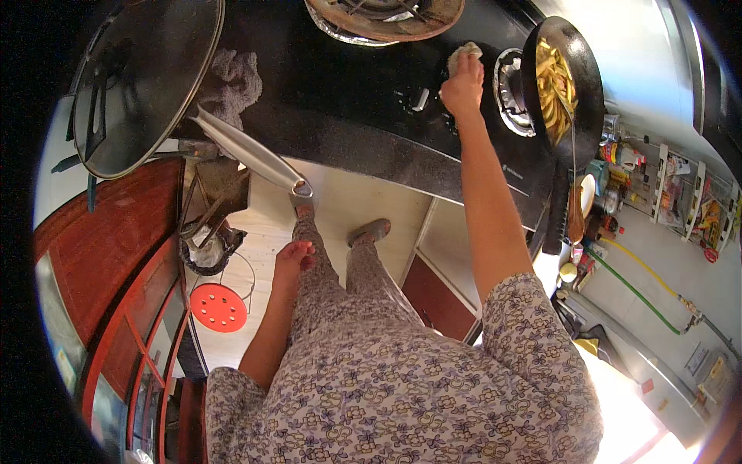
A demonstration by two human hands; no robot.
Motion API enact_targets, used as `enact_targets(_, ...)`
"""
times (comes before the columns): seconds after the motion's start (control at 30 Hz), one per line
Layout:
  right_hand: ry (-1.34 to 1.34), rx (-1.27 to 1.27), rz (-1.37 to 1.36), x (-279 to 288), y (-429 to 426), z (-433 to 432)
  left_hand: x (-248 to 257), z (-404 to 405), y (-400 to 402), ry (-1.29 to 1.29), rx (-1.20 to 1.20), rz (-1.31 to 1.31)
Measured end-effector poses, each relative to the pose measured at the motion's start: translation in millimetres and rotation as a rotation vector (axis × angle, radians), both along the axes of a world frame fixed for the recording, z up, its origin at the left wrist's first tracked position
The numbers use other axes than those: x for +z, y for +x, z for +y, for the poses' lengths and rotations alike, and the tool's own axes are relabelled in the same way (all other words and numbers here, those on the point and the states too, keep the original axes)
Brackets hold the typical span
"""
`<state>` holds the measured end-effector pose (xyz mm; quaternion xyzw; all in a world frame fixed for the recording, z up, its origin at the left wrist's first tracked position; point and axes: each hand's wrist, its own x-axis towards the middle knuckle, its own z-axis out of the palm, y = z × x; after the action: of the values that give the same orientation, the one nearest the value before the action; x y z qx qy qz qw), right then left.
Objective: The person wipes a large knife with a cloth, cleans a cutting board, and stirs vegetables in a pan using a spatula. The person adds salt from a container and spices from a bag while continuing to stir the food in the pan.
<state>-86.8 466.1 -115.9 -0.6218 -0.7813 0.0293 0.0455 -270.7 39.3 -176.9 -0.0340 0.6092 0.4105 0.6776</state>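
My right hand (464, 87) presses a light cloth (465, 55) onto the black stovetop (348, 87), between a control knob (419, 100) and the foil-ringed right burner (512, 93). A black wok (585, 87) stands on the right side, holding cooked food strips (553, 87) and a metal spatula (573, 151) with a wooden handle. My left hand (295, 258) hangs low in front of my body, its fingers partly curled; nothing can be made out in it. Beyond it, a metal handle (249, 153) sticks out past the counter's front edge.
A large glass lid (151, 87) and a crumpled grey towel (237, 84) are at the left. Another burner with a rusty ring (388, 29) is at the top. Bottles and jars (611, 200) line the right side. A red perforated disc (218, 307) lies low at the left.
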Motion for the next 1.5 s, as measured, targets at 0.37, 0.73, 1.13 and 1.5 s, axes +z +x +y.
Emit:
enact_targets(0.37,-0.166,0.146,0.079,48,7,-196,26,44,-5,0.082,-0.037,0.027)
enact_targets(0.73,0.057,0.212,0.138,18,31,-146,18,25,-10,0.014,-0.147,0.051)
enact_targets(1.13,0.338,-0.044,0.358,-9,51,-155,20,24,10,0.101,-0.158,0.056)
enact_targets(1.5,0.287,-0.035,0.22,17,36,-23,28,23,4,0.056,-0.075,0.061)
